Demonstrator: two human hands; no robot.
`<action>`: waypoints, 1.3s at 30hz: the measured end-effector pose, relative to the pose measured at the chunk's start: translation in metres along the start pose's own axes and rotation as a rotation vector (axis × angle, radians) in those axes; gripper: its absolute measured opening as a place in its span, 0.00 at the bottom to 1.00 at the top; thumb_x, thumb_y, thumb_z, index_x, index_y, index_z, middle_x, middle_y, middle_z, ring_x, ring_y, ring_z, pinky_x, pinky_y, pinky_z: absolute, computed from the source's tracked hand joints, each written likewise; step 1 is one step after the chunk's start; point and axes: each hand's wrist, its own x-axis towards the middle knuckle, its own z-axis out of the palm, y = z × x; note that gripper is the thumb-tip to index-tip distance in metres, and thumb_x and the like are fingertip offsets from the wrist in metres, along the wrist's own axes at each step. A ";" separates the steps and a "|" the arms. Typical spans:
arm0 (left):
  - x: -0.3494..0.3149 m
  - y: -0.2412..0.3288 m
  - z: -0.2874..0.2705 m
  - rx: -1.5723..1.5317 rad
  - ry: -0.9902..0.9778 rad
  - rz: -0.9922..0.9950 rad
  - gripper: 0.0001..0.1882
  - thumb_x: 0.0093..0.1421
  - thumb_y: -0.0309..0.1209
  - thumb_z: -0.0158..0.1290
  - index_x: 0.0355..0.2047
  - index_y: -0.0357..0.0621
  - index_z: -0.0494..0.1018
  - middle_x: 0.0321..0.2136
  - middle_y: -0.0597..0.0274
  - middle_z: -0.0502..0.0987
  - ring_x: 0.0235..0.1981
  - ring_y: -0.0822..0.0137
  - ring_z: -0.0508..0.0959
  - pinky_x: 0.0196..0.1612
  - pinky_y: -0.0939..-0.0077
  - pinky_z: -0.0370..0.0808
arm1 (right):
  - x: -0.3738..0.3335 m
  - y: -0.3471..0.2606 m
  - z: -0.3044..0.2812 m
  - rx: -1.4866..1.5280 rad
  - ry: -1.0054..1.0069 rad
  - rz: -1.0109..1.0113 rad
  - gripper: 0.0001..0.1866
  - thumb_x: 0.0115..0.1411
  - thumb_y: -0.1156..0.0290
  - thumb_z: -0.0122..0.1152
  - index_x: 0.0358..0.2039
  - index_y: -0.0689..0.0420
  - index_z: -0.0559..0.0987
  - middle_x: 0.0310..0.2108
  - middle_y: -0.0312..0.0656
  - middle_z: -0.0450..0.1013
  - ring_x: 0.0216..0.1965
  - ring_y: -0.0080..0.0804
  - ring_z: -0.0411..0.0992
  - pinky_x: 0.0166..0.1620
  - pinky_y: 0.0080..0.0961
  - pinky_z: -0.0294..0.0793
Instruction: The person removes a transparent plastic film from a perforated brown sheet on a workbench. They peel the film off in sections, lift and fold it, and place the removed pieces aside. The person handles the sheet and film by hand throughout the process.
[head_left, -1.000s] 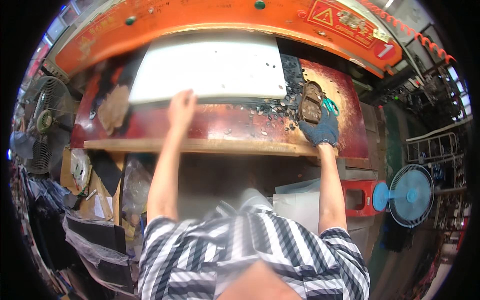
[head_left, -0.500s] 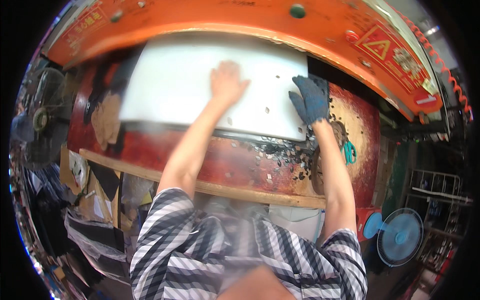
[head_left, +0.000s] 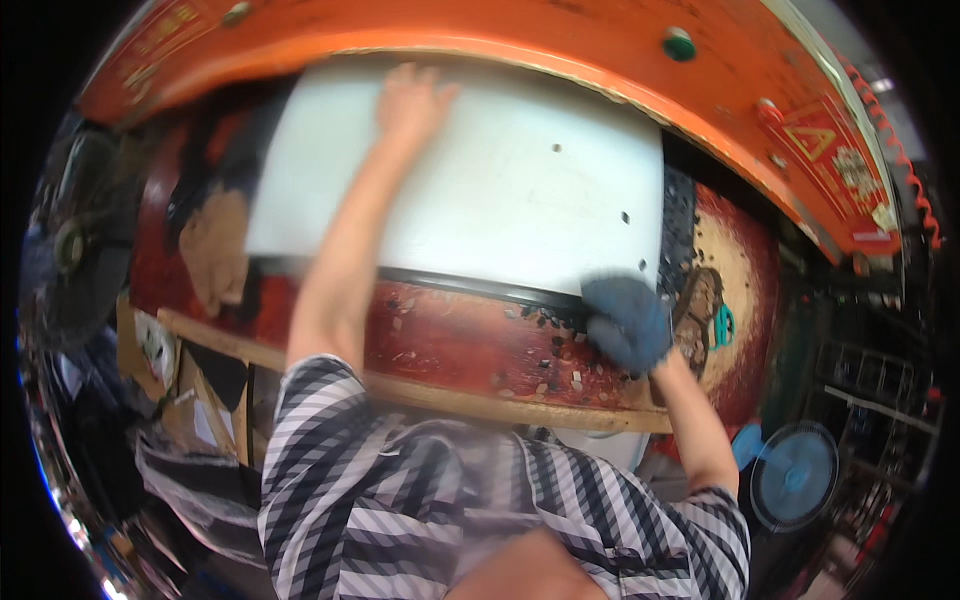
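Observation:
A white board (head_left: 500, 190) lies on the red worktable, with a few small dark chips (head_left: 625, 217) on its right part. My left hand (head_left: 412, 105), bare, rests flat on its far left part, fingers spread. Beside the near right corner of the board is my right hand (head_left: 628, 320) in a dark blue-grey knit glove. Motion smears its fingers, so whether it holds anything cannot be made out. Several small dark and pale chips (head_left: 560, 350) are scattered on the table next to that glove.
An orange machine beam (head_left: 480, 40) crosses behind the board. Right of the glove lie a brown, dark-rimmed piece (head_left: 697, 310) and a teal looped object (head_left: 723, 327). A tan glove-like piece (head_left: 213, 250) lies at left. A blue fan (head_left: 795, 475) stands lower right.
My left hand has slid away from me and left across the board. The gloved right hand has come nearer, off the board's right part to its near corner. Fewer chips lie there.

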 end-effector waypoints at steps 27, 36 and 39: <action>-0.227 0.249 -0.056 -1.561 -0.932 -0.075 0.12 0.65 0.28 0.50 0.45 0.34 0.76 0.30 0.61 0.80 0.32 0.74 0.78 0.39 0.81 0.75 | -0.141 0.004 0.055 -0.444 0.429 1.354 0.53 0.36 0.38 0.70 0.60 0.55 0.67 0.63 0.62 0.53 0.63 0.60 0.54 0.62 0.45 0.58; -0.303 0.241 -0.050 -1.666 -1.298 -0.713 0.16 0.66 0.36 0.49 0.50 0.40 0.71 0.40 0.60 0.78 0.36 0.70 0.78 0.40 0.77 0.75 | -0.178 0.029 0.009 0.568 0.608 1.098 0.39 0.49 0.48 0.62 0.58 0.54 0.69 0.57 0.54 0.64 0.53 0.47 0.70 0.51 0.42 0.73; -0.303 0.252 -0.050 -1.758 -1.372 -0.725 0.26 0.66 0.44 0.48 0.58 0.41 0.63 0.51 0.55 0.72 0.49 0.66 0.74 0.45 0.71 0.75 | -0.181 0.019 0.005 1.466 0.947 0.643 0.32 0.56 0.53 0.56 0.58 0.55 0.68 0.52 0.49 0.70 0.49 0.44 0.73 0.49 0.41 0.75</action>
